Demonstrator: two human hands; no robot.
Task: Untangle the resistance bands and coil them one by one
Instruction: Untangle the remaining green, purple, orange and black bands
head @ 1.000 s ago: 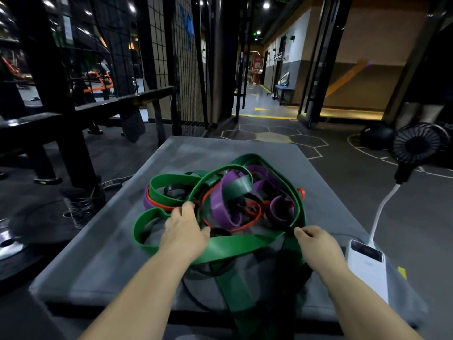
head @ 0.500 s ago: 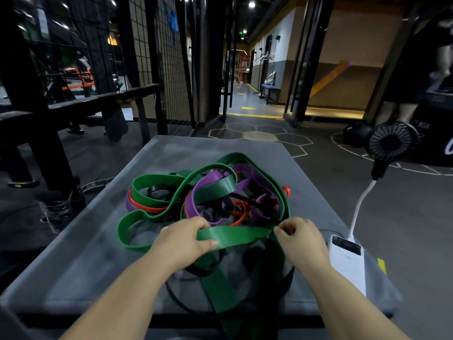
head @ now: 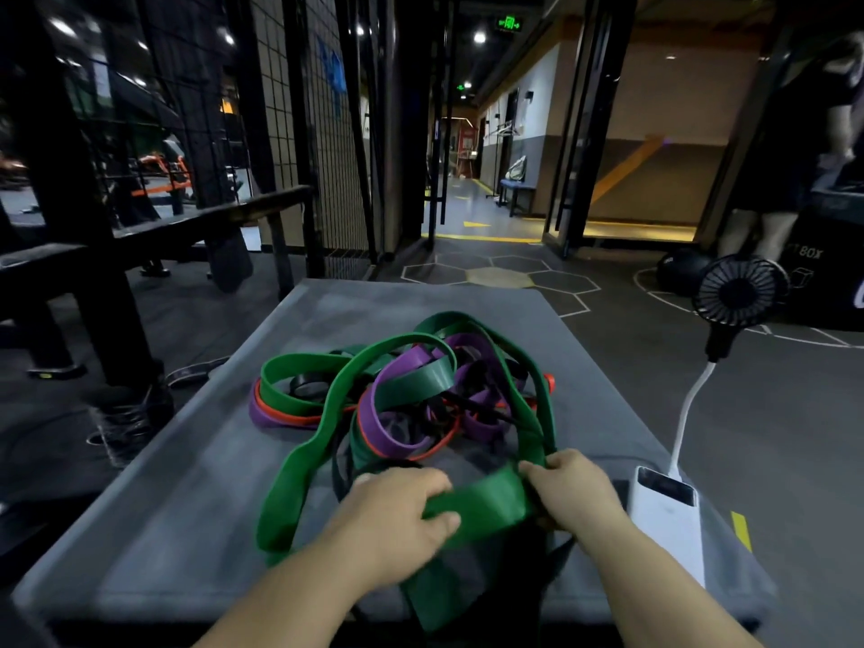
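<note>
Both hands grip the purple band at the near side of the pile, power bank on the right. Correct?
Not quite. In the head view the left hand and right hand grip the wide green band, not a purple one. The purple band lies in the pile, untouched. The power bank is on the right, as you said.
</note>
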